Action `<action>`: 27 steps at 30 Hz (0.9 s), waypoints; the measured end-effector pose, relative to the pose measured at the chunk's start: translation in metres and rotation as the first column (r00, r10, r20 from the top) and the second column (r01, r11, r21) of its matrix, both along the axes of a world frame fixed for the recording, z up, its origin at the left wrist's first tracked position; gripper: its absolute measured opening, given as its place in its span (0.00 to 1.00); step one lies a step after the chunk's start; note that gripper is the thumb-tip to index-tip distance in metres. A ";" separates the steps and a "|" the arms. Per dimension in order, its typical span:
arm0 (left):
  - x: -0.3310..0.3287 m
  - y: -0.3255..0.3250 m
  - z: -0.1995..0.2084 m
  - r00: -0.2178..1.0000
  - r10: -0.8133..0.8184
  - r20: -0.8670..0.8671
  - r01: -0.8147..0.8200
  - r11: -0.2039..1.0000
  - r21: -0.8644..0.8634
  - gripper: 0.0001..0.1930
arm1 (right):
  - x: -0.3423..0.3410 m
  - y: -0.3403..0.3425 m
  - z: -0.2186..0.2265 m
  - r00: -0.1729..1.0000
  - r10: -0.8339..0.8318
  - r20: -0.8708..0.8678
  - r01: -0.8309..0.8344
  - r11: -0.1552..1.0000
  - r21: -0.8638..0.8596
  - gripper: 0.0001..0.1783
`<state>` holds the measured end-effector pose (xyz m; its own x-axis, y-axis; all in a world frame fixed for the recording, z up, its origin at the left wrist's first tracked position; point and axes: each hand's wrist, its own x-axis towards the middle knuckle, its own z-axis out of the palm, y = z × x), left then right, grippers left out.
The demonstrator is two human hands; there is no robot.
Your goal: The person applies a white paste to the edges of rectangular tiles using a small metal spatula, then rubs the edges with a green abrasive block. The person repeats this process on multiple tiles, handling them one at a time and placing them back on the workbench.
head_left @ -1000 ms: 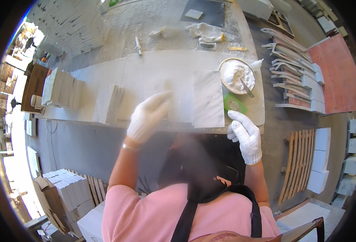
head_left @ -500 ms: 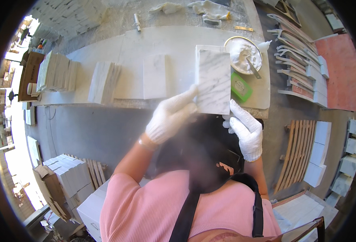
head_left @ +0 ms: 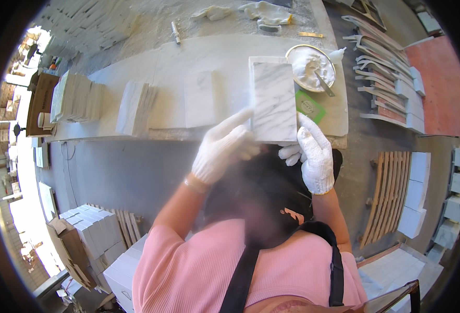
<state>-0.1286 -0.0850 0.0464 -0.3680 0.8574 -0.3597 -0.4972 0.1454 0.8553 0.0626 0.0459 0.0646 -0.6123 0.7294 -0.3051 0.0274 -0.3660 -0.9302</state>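
A white marble tile [head_left: 274, 104] with grey veins lies on top of others at the table's near edge, in front of me. My left hand [head_left: 222, 148], in a white knit glove, is open, its index finger stretched out to the tile's left edge. My right hand [head_left: 316, 159], gloved alike, is at the near right corner. One of its fingers reaches along the right edge, while others show below the near edge, spread apart and off the tile. Right of the tile stand a round tub [head_left: 313, 68] of white paste with a spatula [head_left: 324, 83] in it and a green box [head_left: 309, 107].
Leftward along the table are a flat tile [head_left: 199, 99], a leaning tile stack [head_left: 134, 108] and a larger stack [head_left: 76, 99]. Gloves [head_left: 266, 11] and a marker-like tube [head_left: 175, 32] lie at the back. A wooden pallet [head_left: 386, 198] stands to the right, white boxes [head_left: 92, 227] at lower left.
My right hand has moved slightly up along the tile's right edge. The left hand has stayed by the left edge, a little lower. The whole view has shifted slightly.
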 end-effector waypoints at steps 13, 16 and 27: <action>0.017 0.009 0.038 0.989 -0.020 -0.144 0.022 1.000 0.012 0.44 | 0.019 -0.006 0.020 0.997 0.076 0.020 -0.078 0.993 0.086 0.36; 0.018 0.013 0.038 0.989 -0.024 -0.143 0.045 0.988 0.147 0.43 | 0.042 -0.017 0.017 0.983 0.155 0.101 -0.169 0.974 0.150 0.37; 0.045 0.020 0.029 0.917 -0.394 0.059 0.389 0.917 0.084 0.31 | 0.059 0.014 0.023 1.000 -0.004 -0.009 0.006 0.989 0.151 0.20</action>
